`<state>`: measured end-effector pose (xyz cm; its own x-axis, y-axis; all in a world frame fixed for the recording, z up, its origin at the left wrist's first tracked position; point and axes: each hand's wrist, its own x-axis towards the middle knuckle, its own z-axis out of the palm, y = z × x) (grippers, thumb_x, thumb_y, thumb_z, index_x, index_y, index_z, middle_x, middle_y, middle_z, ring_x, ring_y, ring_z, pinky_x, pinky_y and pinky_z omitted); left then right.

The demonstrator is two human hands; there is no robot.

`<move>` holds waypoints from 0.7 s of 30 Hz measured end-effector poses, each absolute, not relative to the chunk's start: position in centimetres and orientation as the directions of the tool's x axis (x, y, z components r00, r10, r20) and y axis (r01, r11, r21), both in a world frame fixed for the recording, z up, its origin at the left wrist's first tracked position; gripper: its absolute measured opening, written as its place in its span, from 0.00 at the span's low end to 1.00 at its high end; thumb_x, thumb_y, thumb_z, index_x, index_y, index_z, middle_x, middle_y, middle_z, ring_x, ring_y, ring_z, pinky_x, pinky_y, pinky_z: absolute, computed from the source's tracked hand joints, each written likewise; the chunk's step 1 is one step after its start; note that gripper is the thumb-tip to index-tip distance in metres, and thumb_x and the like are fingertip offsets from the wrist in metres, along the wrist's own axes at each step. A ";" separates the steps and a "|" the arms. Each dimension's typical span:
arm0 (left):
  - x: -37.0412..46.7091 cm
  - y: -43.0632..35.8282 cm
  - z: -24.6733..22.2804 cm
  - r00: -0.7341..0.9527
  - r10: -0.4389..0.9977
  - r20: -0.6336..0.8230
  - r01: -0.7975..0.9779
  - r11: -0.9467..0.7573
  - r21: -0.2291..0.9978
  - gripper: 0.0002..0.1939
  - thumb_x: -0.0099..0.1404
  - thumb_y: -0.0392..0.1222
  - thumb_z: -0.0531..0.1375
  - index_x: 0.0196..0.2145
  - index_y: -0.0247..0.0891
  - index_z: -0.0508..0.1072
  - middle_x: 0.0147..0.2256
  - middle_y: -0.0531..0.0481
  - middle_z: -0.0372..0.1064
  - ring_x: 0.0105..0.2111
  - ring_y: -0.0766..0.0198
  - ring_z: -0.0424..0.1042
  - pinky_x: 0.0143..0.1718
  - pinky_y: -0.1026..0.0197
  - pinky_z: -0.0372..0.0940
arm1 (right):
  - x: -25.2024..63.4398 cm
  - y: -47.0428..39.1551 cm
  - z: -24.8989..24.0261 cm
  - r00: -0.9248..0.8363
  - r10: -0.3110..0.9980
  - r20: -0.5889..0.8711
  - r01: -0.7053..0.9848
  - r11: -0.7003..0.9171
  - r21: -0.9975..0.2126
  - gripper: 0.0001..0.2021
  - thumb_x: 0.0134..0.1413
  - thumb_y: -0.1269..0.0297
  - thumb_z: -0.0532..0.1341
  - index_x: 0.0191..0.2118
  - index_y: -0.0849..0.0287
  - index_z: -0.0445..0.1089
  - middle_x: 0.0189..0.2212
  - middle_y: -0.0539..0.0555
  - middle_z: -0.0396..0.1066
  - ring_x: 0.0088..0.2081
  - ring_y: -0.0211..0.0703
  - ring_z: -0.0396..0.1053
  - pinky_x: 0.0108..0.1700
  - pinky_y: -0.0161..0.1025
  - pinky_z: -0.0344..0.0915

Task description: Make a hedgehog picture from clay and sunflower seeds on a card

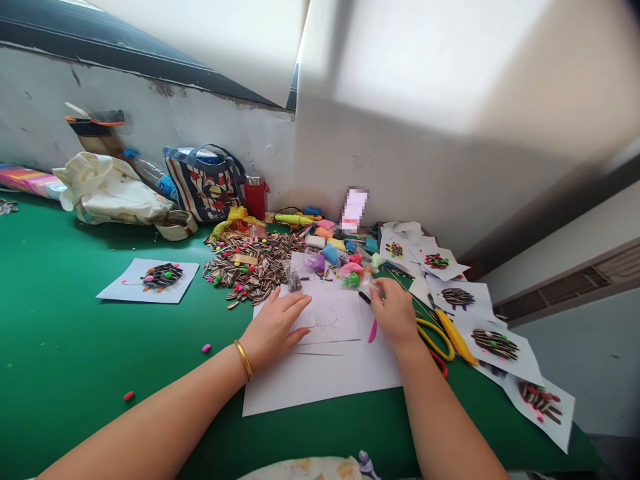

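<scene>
My left hand (280, 325) rests with spread fingers on the left part of a white sheet that bears a pencil drawing (324, 317) of a rounded animal. Under it lie more white sheets (320, 383). At the right edge of the paper, my right hand (393, 310) has its fingers curled together at a small clear plastic wrapper (367, 283); what is inside is too small to tell. A black pen (364, 297) and a pink plastic knife (373, 331) lie just left of that hand.
Striped seeds (255, 267) are heaped behind my left hand, beside coloured clay packets (330, 255). Yellow-handled scissors (437, 340), a yellow cutter (456, 337) and seed-decorated cards (495, 343) lie right. Another card (150, 281) is left; bags (205, 183) stand behind.
</scene>
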<state>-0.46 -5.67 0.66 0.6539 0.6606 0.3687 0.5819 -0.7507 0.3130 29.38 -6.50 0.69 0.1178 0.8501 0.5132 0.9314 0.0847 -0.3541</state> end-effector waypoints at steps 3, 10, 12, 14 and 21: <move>-0.5 -5.7 0.5 0.680 0.678 0.280 0.605 -0.734 0.308 0.31 0.63 0.46 0.60 0.61 0.38 0.59 0.59 0.39 0.61 0.60 0.51 0.59 0.64 0.37 0.43 | 32.0 -6.0 0.2 0.230 0.833 0.504 0.959 -0.105 -0.264 0.12 0.58 0.64 0.53 0.44 0.60 0.68 0.42 0.60 0.71 0.43 0.52 0.68 0.43 0.44 0.62; -0.5 -5.8 0.4 0.716 0.673 0.185 0.612 -0.733 0.298 0.31 0.64 0.50 0.58 0.61 0.39 0.58 0.59 0.39 0.61 0.61 0.52 0.59 0.65 0.40 0.37 | 32.8 -5.7 -1.1 0.233 0.884 0.406 0.965 -0.158 -0.209 0.17 0.59 0.70 0.49 0.51 0.60 0.68 0.49 0.62 0.71 0.50 0.53 0.66 0.49 0.49 0.61; -0.6 -5.8 0.4 0.715 0.674 0.186 0.613 -0.732 0.296 0.30 0.64 0.49 0.58 0.61 0.39 0.58 0.59 0.39 0.62 0.60 0.52 0.60 0.65 0.40 0.36 | 32.5 -5.8 -1.1 0.254 0.871 0.421 0.963 -0.188 -0.193 0.19 0.58 0.70 0.49 0.53 0.60 0.66 0.53 0.63 0.68 0.56 0.55 0.62 0.54 0.55 0.57; -0.6 -5.9 0.5 0.713 0.676 0.187 0.616 -0.731 0.294 0.29 0.65 0.49 0.58 0.61 0.39 0.59 0.59 0.39 0.63 0.60 0.53 0.60 0.65 0.40 0.36 | 32.1 -5.8 -0.9 0.266 0.851 0.453 0.961 -0.197 -0.193 0.20 0.57 0.70 0.50 0.55 0.60 0.65 0.56 0.63 0.65 0.59 0.56 0.58 0.57 0.59 0.53; -0.6 -5.9 0.5 0.712 0.678 0.183 0.612 -0.727 0.311 0.28 0.64 0.46 0.58 0.61 0.39 0.59 0.59 0.39 0.63 0.61 0.52 0.59 0.64 0.40 0.41 | 28.2 -6.5 0.0 0.019 0.887 0.461 0.911 0.174 -0.373 0.15 0.58 0.67 0.52 0.46 0.59 0.72 0.44 0.59 0.71 0.47 0.49 0.68 0.51 0.47 0.64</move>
<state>-0.63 -5.85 0.47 0.7121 0.6777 0.1835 0.6118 -0.7271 0.3114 28.21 -6.52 -0.03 0.0188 0.8874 0.4607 0.9113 0.1743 -0.3729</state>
